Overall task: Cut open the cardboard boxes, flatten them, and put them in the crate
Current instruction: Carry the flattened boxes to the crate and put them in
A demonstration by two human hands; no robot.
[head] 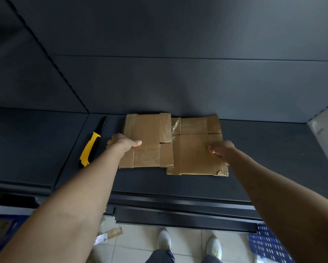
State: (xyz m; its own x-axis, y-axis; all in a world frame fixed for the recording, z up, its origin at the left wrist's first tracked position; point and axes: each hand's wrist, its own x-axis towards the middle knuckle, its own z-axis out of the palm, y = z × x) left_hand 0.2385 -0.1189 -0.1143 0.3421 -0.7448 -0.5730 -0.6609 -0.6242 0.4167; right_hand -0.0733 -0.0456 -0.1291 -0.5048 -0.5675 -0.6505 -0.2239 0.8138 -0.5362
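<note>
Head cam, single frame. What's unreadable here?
- Fingers of the left hand, head view: under the left flattened box; only the thumb shows.
- Fingers of the right hand: likewise under the right flattened box.
- Knife blade: dark against the dark shelf, outline lost.
- Blue crate: cut off by the bottom-right corner and the right arm; contents unseen.

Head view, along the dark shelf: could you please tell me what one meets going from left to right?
The yellow-handled knife → left hand → left flattened box, whose left edge that hand grips → right flattened box → right hand, gripping that box's right edge.
</note>
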